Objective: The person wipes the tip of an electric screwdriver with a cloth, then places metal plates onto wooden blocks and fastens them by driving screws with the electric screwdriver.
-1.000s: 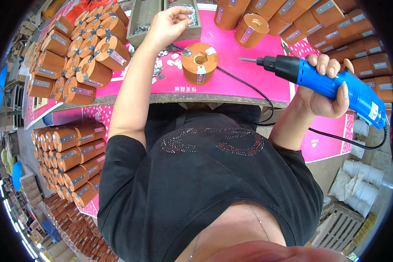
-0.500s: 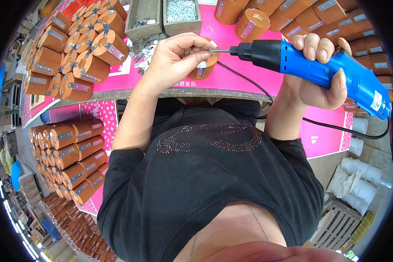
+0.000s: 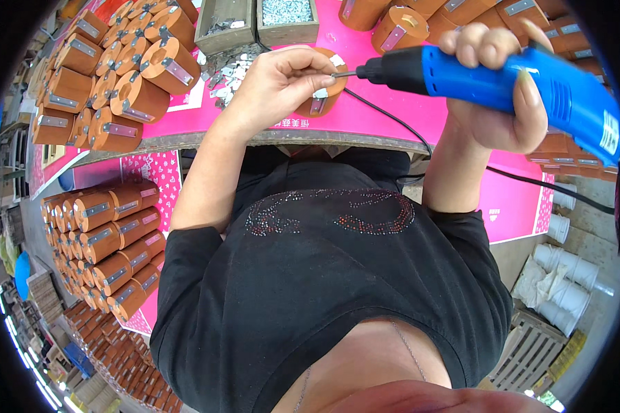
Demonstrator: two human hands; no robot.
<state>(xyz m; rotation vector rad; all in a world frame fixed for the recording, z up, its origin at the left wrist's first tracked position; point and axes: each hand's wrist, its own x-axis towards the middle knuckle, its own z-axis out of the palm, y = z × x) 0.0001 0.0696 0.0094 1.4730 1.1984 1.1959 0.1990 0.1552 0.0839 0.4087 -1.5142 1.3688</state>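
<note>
My right hand (image 3: pixel 488 125) grips a blue electric screwdriver (image 3: pixel 489 79) with a black nose, held nearly level above the pink-covered table. Its thin metal bit (image 3: pixel 347 74) points left and meets the fingertips of my left hand (image 3: pixel 275 86). Thumb and forefinger of that hand are pinched at the bit's tip; whatever small piece they hold is hidden. Just beneath them stands a brown round block (image 3: pixel 332 102) with small metal pieces on it, partly covered by my left hand. Small loose metal plates (image 3: pixel 235 74) lie scattered beside my left wrist.
Wooden bins (image 3: pixel 289 33) with small metal parts sit at the far edge. Brown blocks are stacked at the left (image 3: pixel 127 96), far right (image 3: pixel 396 31) and lower left (image 3: pixel 120 241). A black cable (image 3: pixel 393 125) crosses the table. White buckets (image 3: pixel 565 282) stand lower right.
The screwdriver and my right hand have shifted slightly left and up, with the bit's tip still at my left fingertips. My left hand has barely moved.
</note>
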